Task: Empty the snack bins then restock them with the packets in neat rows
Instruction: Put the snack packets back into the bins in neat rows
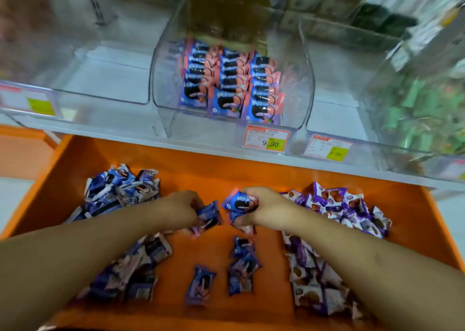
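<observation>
My left hand (180, 208) grips a blue snack packet (208, 216) over the orange tray (206, 177). Just to its right, my right hand (264, 210) grips another blue and pink packet (237, 203). Both hands hover mid-tray, close together. The clear middle bin (173, 104) on the shelf above holds blue and pink packets (231, 81) standing in three neat rows. Loose blue packets (123, 187) lie heaped at the tray's left, and a few more (241, 265) lie in its middle. Purple and white packets (337, 205) are piled on the right.
A clear bin (105, 79) at the left of the shelf and another (337, 84) right of the middle one look bare inside. A far-right bin holds green packets (417, 109). Price labels (266, 139) hang on the shelf's front edge.
</observation>
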### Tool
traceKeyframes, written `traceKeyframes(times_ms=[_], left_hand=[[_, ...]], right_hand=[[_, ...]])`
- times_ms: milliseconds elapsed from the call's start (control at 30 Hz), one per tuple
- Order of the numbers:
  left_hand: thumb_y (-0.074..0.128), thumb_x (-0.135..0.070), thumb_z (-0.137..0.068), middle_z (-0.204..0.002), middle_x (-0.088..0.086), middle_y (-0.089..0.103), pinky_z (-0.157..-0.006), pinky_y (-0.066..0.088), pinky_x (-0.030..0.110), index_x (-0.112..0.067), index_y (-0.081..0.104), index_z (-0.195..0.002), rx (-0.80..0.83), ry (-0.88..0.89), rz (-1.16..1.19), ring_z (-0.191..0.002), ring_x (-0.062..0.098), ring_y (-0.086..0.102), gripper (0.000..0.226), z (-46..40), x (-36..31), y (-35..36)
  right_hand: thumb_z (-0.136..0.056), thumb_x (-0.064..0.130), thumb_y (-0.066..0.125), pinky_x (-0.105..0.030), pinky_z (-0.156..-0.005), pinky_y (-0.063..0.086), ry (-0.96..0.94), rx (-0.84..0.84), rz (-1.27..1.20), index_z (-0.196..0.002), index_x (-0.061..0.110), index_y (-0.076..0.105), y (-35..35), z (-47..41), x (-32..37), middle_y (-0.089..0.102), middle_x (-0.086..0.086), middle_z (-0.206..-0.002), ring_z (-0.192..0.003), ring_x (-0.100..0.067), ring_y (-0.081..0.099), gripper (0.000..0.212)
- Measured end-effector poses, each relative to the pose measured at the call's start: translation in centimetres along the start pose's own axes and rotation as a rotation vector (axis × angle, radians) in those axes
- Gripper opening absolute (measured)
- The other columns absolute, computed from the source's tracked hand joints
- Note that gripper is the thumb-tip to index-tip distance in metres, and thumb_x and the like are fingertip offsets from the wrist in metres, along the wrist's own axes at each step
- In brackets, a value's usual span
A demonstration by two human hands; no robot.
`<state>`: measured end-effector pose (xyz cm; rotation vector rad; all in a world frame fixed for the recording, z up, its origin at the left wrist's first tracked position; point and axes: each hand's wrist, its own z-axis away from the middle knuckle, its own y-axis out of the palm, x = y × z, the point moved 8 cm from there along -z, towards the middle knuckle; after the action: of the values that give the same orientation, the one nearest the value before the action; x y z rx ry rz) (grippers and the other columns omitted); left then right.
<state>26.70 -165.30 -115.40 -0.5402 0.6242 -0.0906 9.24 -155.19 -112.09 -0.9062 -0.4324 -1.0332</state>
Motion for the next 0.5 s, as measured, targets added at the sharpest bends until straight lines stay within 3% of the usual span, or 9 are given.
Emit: traceKeyframes(times_ms=[100, 200, 300, 400, 500], left_hand=[[0.081, -0.003, -0.084, -0.096, 0.011, 0.079, -0.083, 0.064, 0.042, -0.012, 0.064, -0.115, -0.026, 0.019, 0.294, -0.085, 0.025, 0.078, 0.036, 4.4, -2.6, -2.9], [0.071, 0.010, -0.090, -0.104, 0.026, 0.076, -0.086, 0.063, 0.048, -0.011, 0.056, -0.128, 0.028, 0.108, 0.617, -0.100, 0.046, 0.073, 0.047, 10.3, -6.4, -4.9], [0.066, 0.009, -0.094, -0.109, 0.028, 0.074, -0.095, 0.060, 0.048, -0.017, 0.059, -0.128, 0.017, 0.249, 0.771, -0.106, 0.044, 0.072, 0.043, 15.3, -10.5, -7.2], [0.071, -0.005, -0.093, -0.105, 0.024, 0.076, -0.104, 0.055, 0.051, -0.013, 0.067, -0.117, -0.037, 0.304, 0.927, -0.107, 0.042, 0.073, 0.026, 18.3, -13.3, -8.5], [0.081, -0.021, -0.085, -0.109, 0.016, 0.078, -0.101, 0.056, 0.049, -0.010, 0.067, -0.123, -0.098, 0.335, 1.023, -0.108, 0.036, 0.074, 0.042, 19.1, -14.3, -9.0]], right_hand=[[-0.082, 0.011, 0.090, -0.018, -0.079, 0.059, -0.076, -0.075, -0.038, -0.097, 0.024, 0.065, -2.0, 4.9, 5.0, 0.074, 0.003, -0.081, -0.071, 0.011, 0.069, 0.031], [-0.079, 0.013, 0.093, -0.024, -0.084, 0.060, -0.183, -0.185, -0.093, -0.109, 0.027, 0.072, -4.1, 9.5, 9.5, 0.079, 0.009, -0.089, -0.081, 0.007, 0.072, 0.039], [-0.076, 0.021, 0.095, -0.004, -0.074, 0.051, -0.256, -0.399, -0.165, -0.106, 0.042, 0.063, -6.5, 13.0, 12.8, 0.071, 0.026, -0.086, -0.080, 0.018, 0.066, 0.048], [-0.075, 0.025, 0.096, -0.012, -0.072, 0.055, -0.353, -0.531, -0.180, -0.108, 0.042, 0.066, -7.3, 15.4, 15.4, 0.075, 0.021, -0.093, -0.085, 0.007, 0.070, 0.047], [-0.076, 0.019, 0.094, -0.011, -0.068, 0.051, -0.424, -0.577, -0.214, -0.105, 0.038, 0.067, -6.9, 16.2, 17.0, 0.074, 0.028, -0.092, -0.083, 0.006, 0.070, 0.044]])
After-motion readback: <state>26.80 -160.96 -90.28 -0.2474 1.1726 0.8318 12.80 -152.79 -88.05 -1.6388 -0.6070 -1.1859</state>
